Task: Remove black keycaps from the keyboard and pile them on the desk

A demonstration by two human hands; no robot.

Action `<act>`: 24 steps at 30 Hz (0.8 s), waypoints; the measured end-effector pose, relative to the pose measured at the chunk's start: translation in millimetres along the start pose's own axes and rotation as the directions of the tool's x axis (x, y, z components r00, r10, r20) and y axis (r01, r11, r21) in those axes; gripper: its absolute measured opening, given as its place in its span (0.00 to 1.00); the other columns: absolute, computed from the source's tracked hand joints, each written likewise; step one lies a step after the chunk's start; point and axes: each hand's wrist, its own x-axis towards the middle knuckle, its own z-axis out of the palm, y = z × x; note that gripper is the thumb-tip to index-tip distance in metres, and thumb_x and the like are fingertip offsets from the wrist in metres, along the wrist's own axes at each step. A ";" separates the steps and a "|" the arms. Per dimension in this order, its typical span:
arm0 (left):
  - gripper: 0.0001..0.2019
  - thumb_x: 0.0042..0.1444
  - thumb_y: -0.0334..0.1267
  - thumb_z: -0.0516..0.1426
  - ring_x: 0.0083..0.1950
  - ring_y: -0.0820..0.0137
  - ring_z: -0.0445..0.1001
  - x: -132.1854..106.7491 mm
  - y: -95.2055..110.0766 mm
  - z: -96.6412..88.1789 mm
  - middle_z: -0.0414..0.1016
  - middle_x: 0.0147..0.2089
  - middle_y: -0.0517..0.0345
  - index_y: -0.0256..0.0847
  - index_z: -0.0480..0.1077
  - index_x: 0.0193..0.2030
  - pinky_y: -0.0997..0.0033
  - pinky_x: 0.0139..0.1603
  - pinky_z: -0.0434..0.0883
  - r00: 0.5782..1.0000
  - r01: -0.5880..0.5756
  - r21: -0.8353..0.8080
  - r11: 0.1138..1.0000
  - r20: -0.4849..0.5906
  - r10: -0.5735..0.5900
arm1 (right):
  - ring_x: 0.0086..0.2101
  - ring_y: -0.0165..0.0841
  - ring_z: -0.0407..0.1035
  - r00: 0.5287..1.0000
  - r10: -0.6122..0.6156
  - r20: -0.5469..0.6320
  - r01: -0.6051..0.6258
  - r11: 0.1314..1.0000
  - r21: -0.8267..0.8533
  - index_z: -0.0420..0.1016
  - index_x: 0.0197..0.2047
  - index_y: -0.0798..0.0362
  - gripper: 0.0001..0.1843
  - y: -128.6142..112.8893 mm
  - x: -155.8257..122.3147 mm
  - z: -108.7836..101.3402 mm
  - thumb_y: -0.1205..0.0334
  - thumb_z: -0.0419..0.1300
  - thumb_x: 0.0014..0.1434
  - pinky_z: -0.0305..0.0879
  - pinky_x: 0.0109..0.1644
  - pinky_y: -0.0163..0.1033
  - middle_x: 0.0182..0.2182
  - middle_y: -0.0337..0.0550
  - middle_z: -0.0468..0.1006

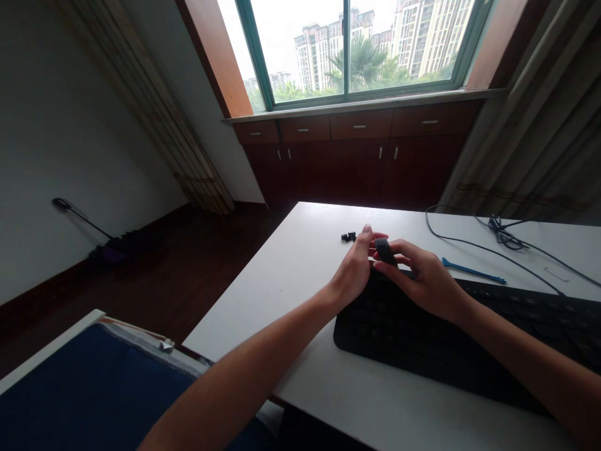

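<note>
A small dark grey block (385,251), its kind unclear, is pinched between the thumb and fingers of my right hand (425,275). Close on its left, my left hand (354,266) is half curled with the thumb raised and apart from the fingers. Its fingertips reach behind or beside the block; whether they touch it is hidden. Both hands are above the upper left part of a black keyboard (399,332) on the white table. Just beyond my left hand lie several small black pieces (348,237) that look like keycaps.
A blue flat tool (474,271) lies behind the keyboard, with a thin bent wire (556,274) to its right. A black cable (507,235) loops across the back of the white table (263,313). A dark blue zippered item (94,388) is at lower left.
</note>
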 end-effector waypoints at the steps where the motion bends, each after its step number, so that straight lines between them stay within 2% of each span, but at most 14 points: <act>1: 0.30 0.66 0.64 0.46 0.51 0.59 0.75 -0.1 0.1 0.1 0.77 0.45 0.51 0.40 0.74 0.49 0.61 0.56 0.71 1.000 -0.004 -0.006 1.000 0.005 0.004 | 0.47 0.43 0.76 0.999 0.036 0.000 -0.036 0.999 0.041 0.75 0.53 0.47 0.14 0.8 -0.2 0.1 0.55 0.62 0.65 0.74 0.55 0.55 0.48 0.47 0.80; 5: 0.31 0.66 0.64 0.45 0.45 0.62 0.76 -1.9 2.1 2.6 0.77 0.42 0.50 0.38 0.74 0.47 0.64 0.51 0.72 0.998 -0.031 -0.030 0.999 0.051 0.032 | 0.47 0.43 0.77 0.992 0.123 0.014 -0.124 0.986 0.109 0.72 0.55 0.48 0.16 3.3 -0.7 0.6 0.54 0.62 0.65 0.75 0.53 0.52 0.48 0.47 0.81; 9: 0.31 0.67 0.63 0.42 0.42 0.64 0.76 -3.4 2.9 5.6 0.77 0.39 0.53 0.38 0.73 0.49 0.65 0.47 0.72 0.990 -0.029 -0.089 0.996 0.135 0.041 | 0.42 0.41 0.77 0.993 0.091 0.078 -0.092 0.996 0.008 0.69 0.56 0.49 0.15 2.1 -0.2 1.0 0.54 0.56 0.69 0.75 0.46 0.48 0.48 0.49 0.80; 12: 0.33 0.67 0.64 0.39 0.41 0.65 0.75 -4.5 2.2 6.8 0.76 0.40 0.53 0.39 0.72 0.51 0.65 0.46 0.71 0.988 -0.049 -0.067 0.997 0.142 0.058 | 0.38 0.39 0.76 0.994 0.055 0.092 -0.051 0.998 -0.047 0.65 0.57 0.49 0.14 1.9 -1.0 1.1 0.55 0.52 0.71 0.73 0.43 0.46 0.44 0.48 0.79; 14: 0.34 0.67 0.65 0.39 0.42 0.64 0.74 -6.7 2.6 7.4 0.76 0.41 0.54 0.40 0.72 0.52 0.65 0.47 0.70 0.989 -0.073 0.025 0.997 0.134 0.069 | 0.36 0.38 0.74 0.996 0.051 0.071 -0.046 0.997 -0.066 0.63 0.56 0.49 0.13 3.0 -2.5 1.2 0.55 0.50 0.72 0.72 0.41 0.45 0.40 0.47 0.78; 17: 0.33 0.67 0.65 0.39 0.45 0.62 0.73 -12.4 5.8 8.7 0.76 0.43 0.53 0.40 0.71 0.53 0.62 0.52 0.68 0.986 -0.133 0.248 0.960 0.127 0.104 | 0.32 0.37 0.71 0.997 0.067 0.030 -0.065 0.995 -0.079 0.61 0.51 0.49 0.08 5.4 -4.7 1.7 0.55 0.48 0.73 0.69 0.38 0.44 0.35 0.44 0.74; 20: 0.30 0.67 0.63 0.44 0.48 0.58 0.73 -18.1 10.2 10.4 0.76 0.46 0.51 0.40 0.69 0.55 0.60 0.53 0.67 0.968 -0.220 0.432 0.875 0.207 0.141 | 0.33 0.38 0.71 0.998 0.046 0.032 -0.045 0.998 -0.042 0.59 0.47 0.49 0.06 6.4 -5.8 2.1 0.56 0.49 0.72 0.69 0.37 0.44 0.35 0.45 0.73; 24: 0.27 0.65 0.60 0.52 0.45 0.58 0.74 -20.2 11.7 12.0 0.75 0.48 0.48 0.39 0.67 0.58 0.59 0.49 0.69 0.954 -0.258 0.525 0.811 0.273 0.126 | 0.34 0.38 0.71 0.997 0.062 0.048 -0.061 0.998 -0.010 0.58 0.48 0.48 0.06 5.5 -5.9 1.7 0.56 0.50 0.72 0.69 0.37 0.44 0.36 0.45 0.73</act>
